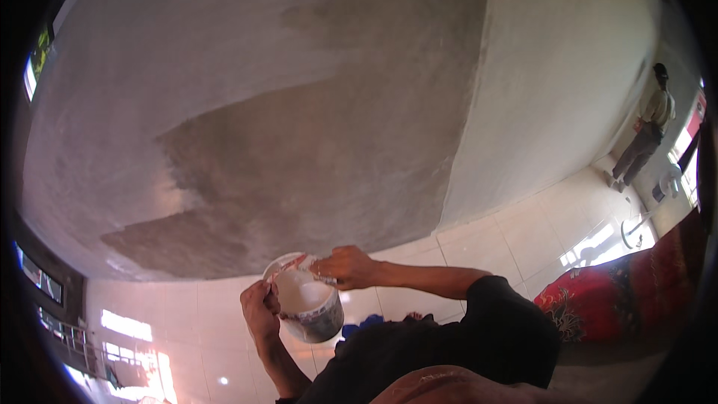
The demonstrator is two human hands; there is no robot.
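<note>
A round grey bucket (318,323) with white paste inside is in front of my body, low in the view. My left hand (262,310) is closed at its left rim, fingers curled against the edge. Across the mouth of the bucket lies a narrow red-and-white strip (292,263), whose kind I cannot make out. On the far right side of the rim, my right hand (348,267) is closed around a flat, paste-smeared tool (324,277). Its fingers hide most of that tool. The white paste (303,293) shows between both hands.
Ahead stands a grey plastered wall (359,127) with a darker, damp-looking patch. Light tiles (486,251) cover the floor. Red patterned cloth (606,292) is at my right. Another person (653,123) stands by the far right wall, near a pale bucket (668,181).
</note>
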